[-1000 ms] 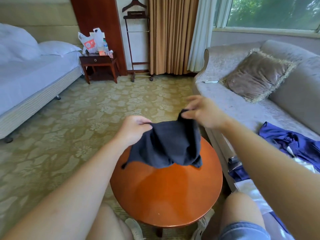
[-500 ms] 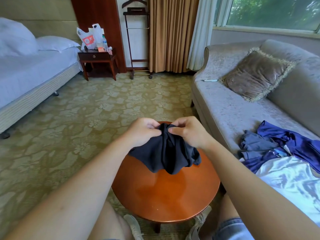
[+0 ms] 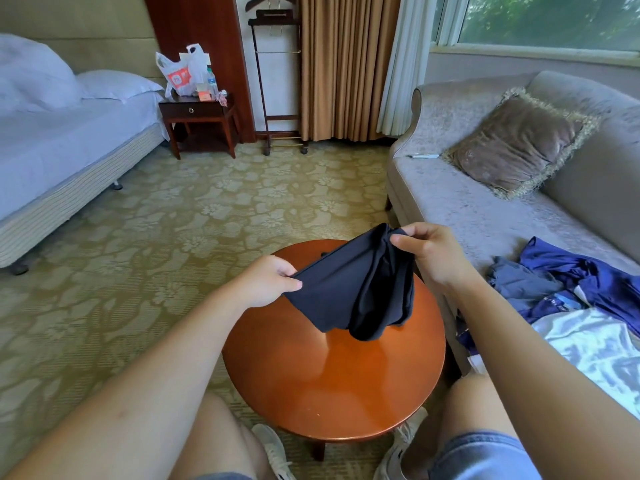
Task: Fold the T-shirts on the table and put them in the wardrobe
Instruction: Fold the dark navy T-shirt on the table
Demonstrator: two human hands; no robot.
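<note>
Now both hands hold one dark T-shirt (image 3: pixel 349 292) in the air above the round wooden table (image 3: pixel 329 386). The left hand (image 3: pixel 266 282) pinches an edge of the cloth between its thumb and curled fingers (image 3: pixel 289 281). The right hand (image 3: pixel 431 252), higher and farther from the body, grips a bunched edge between thumb and forefinger, with its other fingers curled underneath. Between the two grips the fabric is drawn into a sloping band. Below the right fingers (image 3: pixel 403 241) it hangs in loose folds. The lowest fold is close over the tabletop, but whether it touches the wood cannot be told. To the right of the right-hand fingers, on the grey sofa (image 3: pixel 467 202), lies a heap of blue garments (image 3: pixel 588 282). Nearer the person than that heap is a white garment (image 3: pixel 595 348), and both are well apart from either hand. Beyond the right fingers, farther along the sofa, a brown fringed cushion (image 3: pixel 519 143) leans against the backrest.
</note>
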